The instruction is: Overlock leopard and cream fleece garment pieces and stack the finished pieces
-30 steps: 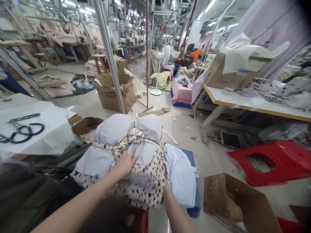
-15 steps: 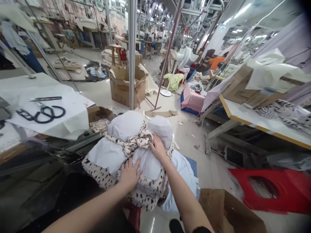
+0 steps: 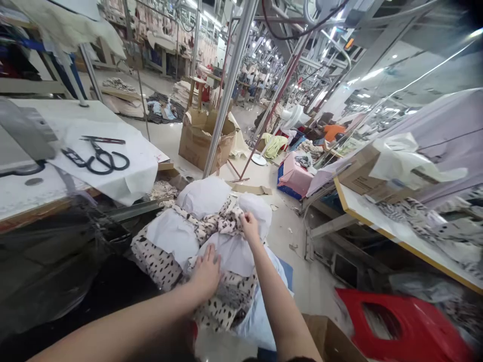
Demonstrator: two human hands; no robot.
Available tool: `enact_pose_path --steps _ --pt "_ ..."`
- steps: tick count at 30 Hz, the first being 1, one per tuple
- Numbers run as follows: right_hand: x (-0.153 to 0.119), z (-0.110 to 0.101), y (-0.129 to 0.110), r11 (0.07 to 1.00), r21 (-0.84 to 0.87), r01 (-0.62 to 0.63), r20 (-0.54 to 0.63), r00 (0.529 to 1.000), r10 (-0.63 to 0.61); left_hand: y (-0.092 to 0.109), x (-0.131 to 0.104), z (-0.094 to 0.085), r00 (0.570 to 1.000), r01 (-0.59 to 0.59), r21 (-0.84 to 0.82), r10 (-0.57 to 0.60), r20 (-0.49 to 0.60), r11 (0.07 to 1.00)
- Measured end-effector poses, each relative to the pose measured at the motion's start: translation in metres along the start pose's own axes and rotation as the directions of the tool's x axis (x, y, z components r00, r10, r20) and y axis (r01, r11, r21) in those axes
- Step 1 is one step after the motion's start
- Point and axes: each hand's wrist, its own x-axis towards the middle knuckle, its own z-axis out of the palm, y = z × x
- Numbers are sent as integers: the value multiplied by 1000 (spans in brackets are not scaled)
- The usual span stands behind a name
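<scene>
A bundle of cream fabric with black spots (image 3: 158, 259) lies in front of me, tied across the middle with a strip of the same cloth (image 3: 207, 226). Pale white-lilac pieces (image 3: 234, 254) cover its top. My left hand (image 3: 207, 271) rests on the bundle's near side, its fingers spread flat. At the knot's right end, my right hand (image 3: 249, 225) has its fingers closed on the spotted strip. Light blue cloth (image 3: 260, 317) hangs under the bundle on the right.
Scissors (image 3: 101, 158) and tweezers (image 3: 103, 140) lie on white cloth on the left table (image 3: 132, 183). A cardboard box (image 3: 184, 138) stands ahead behind a metal pole (image 3: 230, 85). To the right are a yellow-edged table (image 3: 362, 216), a red plastic stool (image 3: 407, 324) and another carton (image 3: 332, 342).
My right hand has gone from lying flat beside the knot to gripping the strip's end. My left hand stays on the bundle. The view has tilted and shifted.
</scene>
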Motion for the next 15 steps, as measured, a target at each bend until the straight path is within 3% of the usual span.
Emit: enact_pose_path --steps 5,9,15 --pt "-15 -4 -21 970 241 -24 -20 999 30 -2 1 -9 974 -220 -54 215 -77 974" --pt "-21 -6 -47 928 368 -51 -13 998 60 -7 2 3 964 -251 11 251 -94 968" --pt "1 -22 -71 922 379 -77 38 997 67 -12 -10 22 962 -257 34 259 -90 966"
